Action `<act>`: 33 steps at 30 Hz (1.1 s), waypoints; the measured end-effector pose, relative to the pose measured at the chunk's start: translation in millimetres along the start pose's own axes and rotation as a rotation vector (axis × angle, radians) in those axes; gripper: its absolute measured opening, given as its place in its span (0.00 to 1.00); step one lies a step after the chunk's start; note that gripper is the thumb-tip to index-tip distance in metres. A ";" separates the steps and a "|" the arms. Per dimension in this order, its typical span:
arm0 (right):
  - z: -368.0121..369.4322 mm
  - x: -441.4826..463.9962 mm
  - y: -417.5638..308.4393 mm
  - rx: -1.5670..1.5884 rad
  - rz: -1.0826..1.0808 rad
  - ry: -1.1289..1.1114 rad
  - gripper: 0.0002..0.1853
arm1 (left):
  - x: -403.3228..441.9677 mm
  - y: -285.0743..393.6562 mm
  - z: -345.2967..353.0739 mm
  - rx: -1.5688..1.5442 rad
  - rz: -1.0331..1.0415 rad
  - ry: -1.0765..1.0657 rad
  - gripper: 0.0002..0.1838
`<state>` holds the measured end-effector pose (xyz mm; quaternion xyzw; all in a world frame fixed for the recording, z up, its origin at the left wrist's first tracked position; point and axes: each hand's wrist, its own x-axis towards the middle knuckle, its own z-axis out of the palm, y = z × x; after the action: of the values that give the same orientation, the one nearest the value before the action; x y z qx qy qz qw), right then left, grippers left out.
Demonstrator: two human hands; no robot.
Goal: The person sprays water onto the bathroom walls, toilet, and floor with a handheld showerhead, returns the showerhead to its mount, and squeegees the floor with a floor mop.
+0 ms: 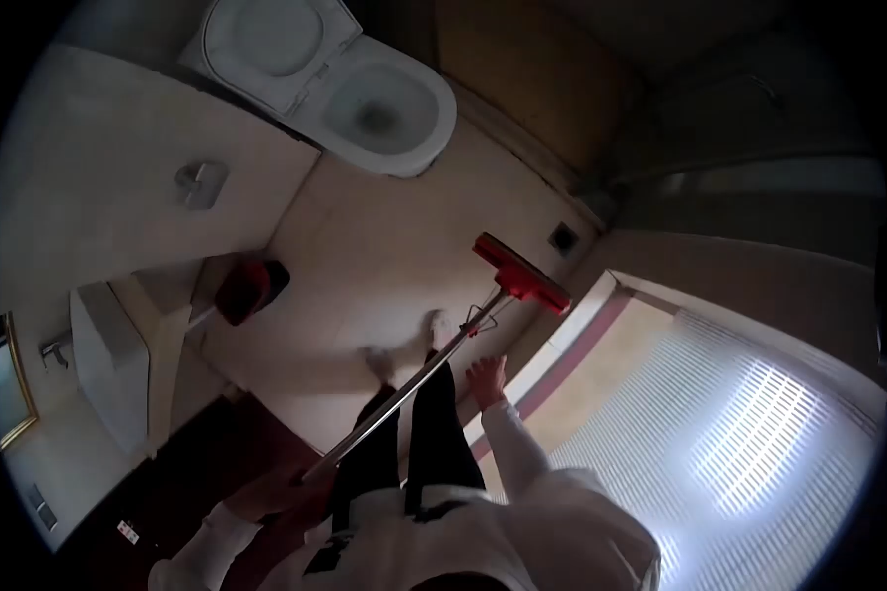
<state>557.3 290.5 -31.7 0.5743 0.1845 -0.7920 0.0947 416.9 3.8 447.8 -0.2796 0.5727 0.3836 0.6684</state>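
Observation:
A sponge mop with a red head (522, 276) and a long metal handle (389, 406) slants across the view in front of my legs. My left hand (268, 494) is closed around the handle's near end, in dim light that blurs the fingers. Beside the upper part of the handle, my right hand (488, 380) is held with its fingers spread and nothing in it. A wire lever (481, 317) sits on the handle just below the mop head. The head is tilted, and I cannot tell whether it touches the floor.
A toilet (389, 113) with its lid raised stands at the top. A red bin (243, 292) sits by the washbasin (113, 364) on the left. A floor drain (563, 238) lies near the right wall. A bright window with blinds (719, 424) fills the lower right.

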 end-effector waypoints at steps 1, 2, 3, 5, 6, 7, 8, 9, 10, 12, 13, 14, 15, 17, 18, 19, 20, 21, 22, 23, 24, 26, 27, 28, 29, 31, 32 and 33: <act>43.1 -52.2 -26.6 0.091 -0.027 0.098 0.26 | -19.5 -7.6 7.5 -0.002 -0.012 -0.014 0.16; 48.9 -60.6 -33.6 0.001 -0.072 0.038 0.26 | -35.7 -15.5 13.8 -0.035 -0.050 -0.071 0.16; 58.6 -70.1 -40.2 -0.050 -0.155 0.043 0.25 | -46.5 -28.8 21.7 -0.075 -0.085 -0.130 0.16; 114.5 -108.4 -53.3 -0.118 -0.220 0.023 0.21 | -23.8 -142.0 12.3 -0.467 -0.172 -0.019 0.19; 141.6 -132.2 -61.0 -0.178 -0.329 0.028 0.20 | -4.2 -225.0 26.0 -0.968 -0.331 0.088 0.21; 158.5 -140.8 -68.7 -0.226 -0.442 0.030 0.20 | 1.2 -254.3 32.7 -0.930 -0.300 0.092 0.22; 164.7 -135.7 -75.6 -0.256 -0.531 -0.015 0.18 | -11.4 -247.3 32.8 -0.555 -0.160 0.044 0.22; 180.5 -142.0 -81.1 -0.280 -0.614 -0.059 0.17 | -14.8 -249.1 34.7 -0.322 -0.060 0.035 0.23; 196.2 -147.3 -91.0 -0.289 -0.608 -0.122 0.18 | -13.1 -250.9 34.9 -0.210 0.005 0.037 0.23; 234.1 -150.1 -112.5 -0.392 -0.669 -0.150 0.18 | -4.4 -244.8 30.2 -0.082 0.098 0.041 0.24; 260.9 -153.4 -120.7 -0.385 -0.710 -0.098 0.18 | -1.4 -242.7 26.7 -0.056 0.134 0.039 0.24; 286.6 -151.7 -125.2 -0.375 -0.733 -0.193 0.18 | 1.2 -234.2 20.6 -0.046 0.174 0.034 0.25; 316.9 -147.2 -131.4 -0.361 -0.757 -0.290 0.19 | -1.0 -215.5 11.5 -0.047 0.203 0.030 0.25; 376.7 -135.9 -133.8 -0.343 -0.785 -0.391 0.15 | -57.0 -127.9 -10.9 -0.117 0.236 -0.043 0.24; 401.5 -125.8 -134.9 -0.355 -0.791 -0.403 0.15 | -79.5 -92.5 -20.2 -0.174 0.251 -0.120 0.22; 423.8 -109.1 -139.6 -0.365 -0.729 -0.504 0.12 | -81.1 -78.4 -28.9 -0.184 0.265 -0.118 0.22; 443.9 -98.8 -138.8 -0.375 -0.662 -0.598 0.10 | -83.8 -71.4 -40.3 -0.316 0.261 -0.169 0.20; 463.2 -103.6 -135.6 -0.387 -0.662 -0.601 0.10 | -85.5 -65.9 -50.8 -0.449 0.253 -0.223 0.19; 479.9 -108.5 -134.4 -0.569 -0.674 -0.554 0.08 | -84.4 -59.4 -60.3 -0.450 0.289 -0.243 0.17; 497.7 -111.2 -132.3 -0.750 -0.685 -0.502 0.06 | -82.1 -57.2 -69.9 -0.459 0.293 -0.252 0.17; 513.3 -100.3 -129.4 -0.890 -0.672 -0.431 0.06 | -78.0 -56.2 -78.7 -0.500 0.329 -0.271 0.17; 527.5 -84.5 -116.4 -0.920 -0.671 -0.317 0.06 | -65.1 -53.5 -88.4 -0.549 0.369 -0.297 0.17; 537.6 -74.1 -109.9 -0.934 -0.670 -0.211 0.07 | -54.4 -53.8 -93.1 -0.582 0.399 -0.301 0.17; 541.6 -64.0 -102.8 -0.926 -0.663 -0.204 0.08 | -44.8 -55.3 -97.5 -0.617 0.426 -0.302 0.17; 542.2 -58.1 -97.9 -0.938 -0.661 -0.205 0.08 | -35.8 -57.5 -99.5 -0.628 0.428 -0.306 0.17; 537.1 -45.5 -87.2 -0.948 -0.648 -0.161 0.08 | -23.0 -62.0 -101.4 -0.682 0.489 -0.306 0.18; 533.4 -42.2 -81.9 -0.967 -0.628 -0.191 0.08 | -24.6 -60.8 -103.7 -0.670 0.489 -0.291 0.18; 528.4 -39.9 -77.7 -0.983 -0.618 -0.183 0.08 | -23.2 -62.9 -103.2 -0.685 0.480 -0.300 0.18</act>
<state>79.9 147.2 164.2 0.3119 0.6799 -0.6508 0.1300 411.3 -119.2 447.0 -0.2854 0.3580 0.7319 0.5047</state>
